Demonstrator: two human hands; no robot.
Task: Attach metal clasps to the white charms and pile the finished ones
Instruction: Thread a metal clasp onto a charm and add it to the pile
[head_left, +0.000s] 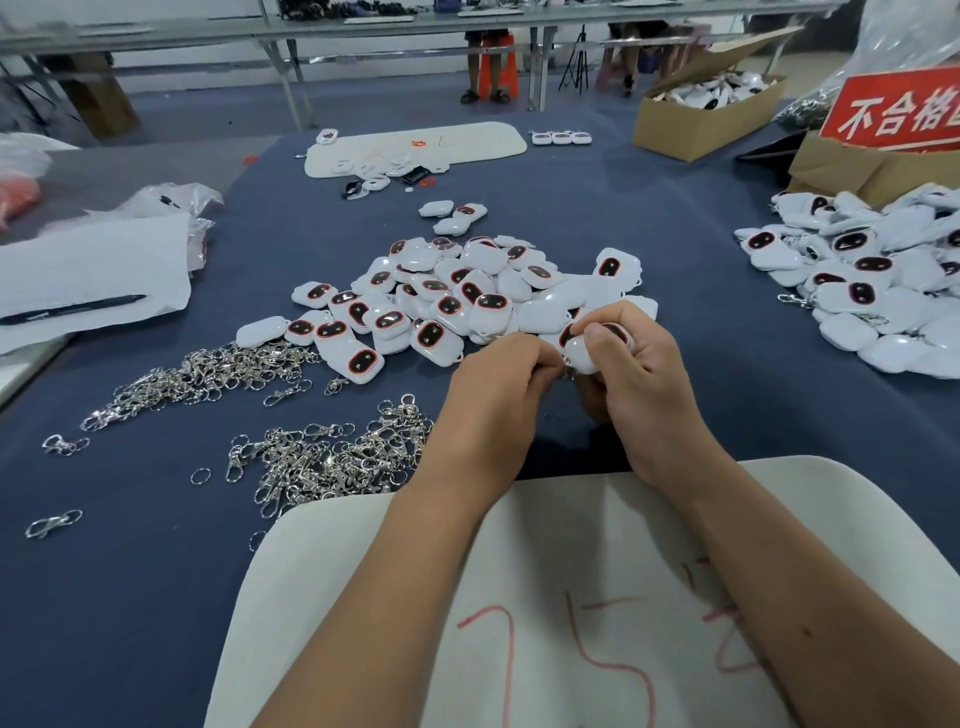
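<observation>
Here, both hands met just above the near edge of the dark blue cloth-covered table (156, 597). The right hand (636, 384) had its thumb and curled fingers wrapped round a glossy white rounded plastic charm with a dark red-rimmed oval window (589, 349), holding it tilted. The left hand (501, 395) was drawn up against that charm, its fingertips bunched together at the charm's lower edge; whatever they pinched there was hidden behind the fingers, so I could not tell if it was a clasp.

Just beyond the hands lay a loose heap of identical white charms (441, 296), many face up. To the left of the hands sat two spreads of shiny silver metal swivel clasps with split rings (332, 457), the farther one (208, 371) touching the charm heap, with a few strays nearer the table's left edge. Well off to the right rose a second pile of white charms with clasps fitted (883, 280).

Both forearms rested across a white foam sheet marked in red pen (571, 597). A black pen (72, 309) lay on white paper at the far left, and an open brown cardboard box (701, 122) stood at the far right.
</observation>
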